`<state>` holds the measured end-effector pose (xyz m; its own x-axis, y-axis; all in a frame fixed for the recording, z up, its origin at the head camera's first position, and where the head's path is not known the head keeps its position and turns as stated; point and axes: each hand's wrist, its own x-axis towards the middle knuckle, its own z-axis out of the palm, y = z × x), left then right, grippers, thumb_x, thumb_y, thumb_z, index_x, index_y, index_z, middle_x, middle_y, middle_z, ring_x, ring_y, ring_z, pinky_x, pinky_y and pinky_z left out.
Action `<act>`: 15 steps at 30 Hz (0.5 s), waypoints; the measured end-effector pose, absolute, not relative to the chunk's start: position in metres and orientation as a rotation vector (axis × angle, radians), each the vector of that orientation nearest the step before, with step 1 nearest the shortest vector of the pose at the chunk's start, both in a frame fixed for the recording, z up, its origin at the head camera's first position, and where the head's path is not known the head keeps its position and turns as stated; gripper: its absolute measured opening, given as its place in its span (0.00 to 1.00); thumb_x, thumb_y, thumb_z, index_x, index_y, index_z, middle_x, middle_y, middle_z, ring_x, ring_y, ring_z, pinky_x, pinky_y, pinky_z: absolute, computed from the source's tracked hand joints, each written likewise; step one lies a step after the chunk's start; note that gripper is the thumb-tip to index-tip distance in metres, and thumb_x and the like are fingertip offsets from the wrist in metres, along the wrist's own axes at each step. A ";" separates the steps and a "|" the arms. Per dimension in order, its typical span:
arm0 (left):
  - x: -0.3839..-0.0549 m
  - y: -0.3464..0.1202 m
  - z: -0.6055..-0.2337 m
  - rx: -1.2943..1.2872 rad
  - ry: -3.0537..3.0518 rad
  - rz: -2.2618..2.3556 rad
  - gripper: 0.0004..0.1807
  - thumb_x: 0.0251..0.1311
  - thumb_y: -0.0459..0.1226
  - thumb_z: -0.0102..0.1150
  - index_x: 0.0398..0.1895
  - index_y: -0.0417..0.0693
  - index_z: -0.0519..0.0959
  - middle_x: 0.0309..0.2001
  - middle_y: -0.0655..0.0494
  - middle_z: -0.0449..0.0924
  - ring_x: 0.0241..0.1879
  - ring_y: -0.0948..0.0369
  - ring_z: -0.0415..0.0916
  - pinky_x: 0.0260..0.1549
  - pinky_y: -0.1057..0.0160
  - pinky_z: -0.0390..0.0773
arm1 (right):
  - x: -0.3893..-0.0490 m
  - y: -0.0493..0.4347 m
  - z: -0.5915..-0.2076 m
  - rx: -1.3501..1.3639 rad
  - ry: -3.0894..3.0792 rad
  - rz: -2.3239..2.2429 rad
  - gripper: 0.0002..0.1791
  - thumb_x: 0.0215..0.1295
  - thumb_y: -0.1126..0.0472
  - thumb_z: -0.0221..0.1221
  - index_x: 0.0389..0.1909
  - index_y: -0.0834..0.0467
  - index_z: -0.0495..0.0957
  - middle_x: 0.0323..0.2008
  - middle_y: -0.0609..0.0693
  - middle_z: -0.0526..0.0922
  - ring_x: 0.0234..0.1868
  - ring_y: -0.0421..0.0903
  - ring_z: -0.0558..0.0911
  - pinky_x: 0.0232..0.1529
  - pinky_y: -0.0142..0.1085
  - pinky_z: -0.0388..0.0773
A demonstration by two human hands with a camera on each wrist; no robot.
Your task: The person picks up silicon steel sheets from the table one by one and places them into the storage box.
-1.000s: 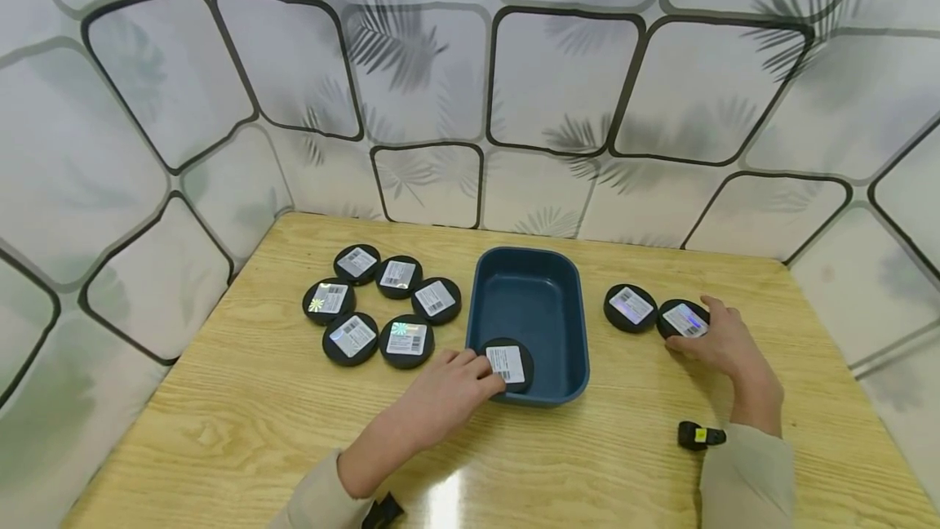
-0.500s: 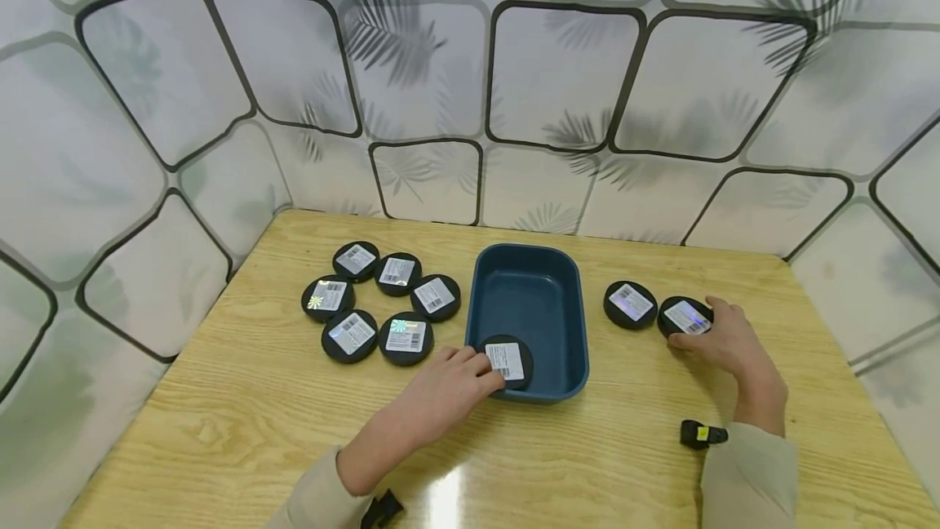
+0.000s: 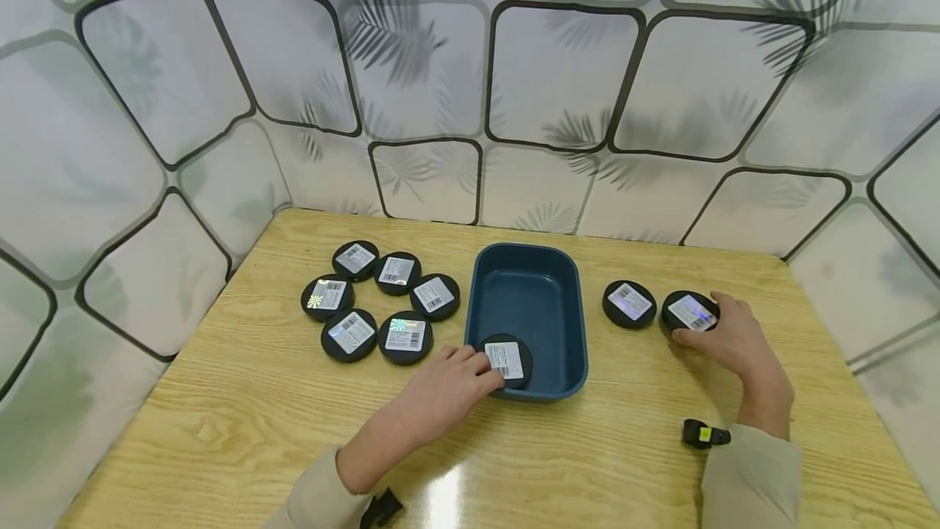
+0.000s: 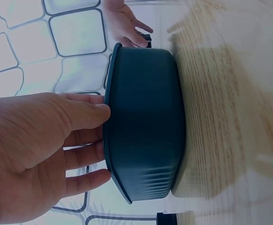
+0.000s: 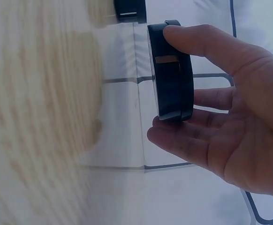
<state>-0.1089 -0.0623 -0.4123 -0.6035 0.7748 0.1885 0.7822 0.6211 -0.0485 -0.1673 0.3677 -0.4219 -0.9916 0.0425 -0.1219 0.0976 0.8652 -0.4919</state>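
My left hand (image 3: 444, 394) holds the near left corner of a dark blue plastic tub (image 3: 571, 325). In the left wrist view the thumb (image 4: 99, 112) lies over the tub's rim and other fingers pass behind it. A round black case (image 3: 508, 359) with a white barcode label lies in the tub's near end, partly covered by the fingers. On the right, my right hand (image 3: 730, 337) pinches another round black case (image 3: 689, 313), label up, between thumb and fingers. In the right wrist view this case (image 5: 169, 75) hangs in the grip, apart from the wood.
One labelled black case (image 3: 629, 304) lies right of the tub, close to the held one. Several more cases (image 3: 350, 335) form a loose ring left of the tub. A patterned wall (image 3: 543, 186) stands behind the wooden table (image 3: 558, 464).
The right hand has moved slightly right with its case, widening the gap to the neighbouring case. The left hand and tub have stayed in place.
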 end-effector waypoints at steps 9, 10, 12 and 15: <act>-0.108 -0.063 -0.411 -1.292 -2.656 -0.064 0.10 0.64 0.35 0.60 0.45 0.58 0.82 0.41 0.60 0.80 0.42 0.60 0.75 0.46 0.59 0.76 | -0.165 0.365 -0.416 0.087 2.970 -0.785 0.56 0.59 0.49 0.67 0.69 0.82 0.47 0.60 0.85 0.56 0.57 0.77 0.63 0.54 0.68 0.64; -0.108 -0.063 -0.411 -1.292 -2.658 -0.066 0.10 0.64 0.35 0.60 0.45 0.58 0.82 0.41 0.60 0.80 0.42 0.60 0.75 0.46 0.59 0.76 | -0.165 0.364 -0.416 0.086 2.974 -0.782 0.56 0.59 0.49 0.67 0.69 0.82 0.47 0.60 0.85 0.56 0.57 0.77 0.63 0.54 0.68 0.64; -0.108 -0.063 -0.411 -1.291 -2.659 -0.069 0.10 0.64 0.35 0.60 0.45 0.58 0.82 0.41 0.61 0.80 0.42 0.60 0.75 0.46 0.59 0.76 | -0.164 0.363 -0.414 0.088 2.980 -0.785 0.55 0.59 0.49 0.67 0.69 0.82 0.47 0.60 0.85 0.55 0.57 0.78 0.63 0.55 0.68 0.63; -0.108 -0.063 -0.411 -1.289 -2.651 -0.066 0.09 0.64 0.35 0.60 0.45 0.58 0.82 0.41 0.61 0.80 0.42 0.60 0.75 0.46 0.59 0.76 | -0.163 0.361 -0.412 0.093 2.983 -0.787 0.56 0.59 0.49 0.67 0.70 0.81 0.47 0.61 0.85 0.55 0.58 0.78 0.63 0.55 0.68 0.63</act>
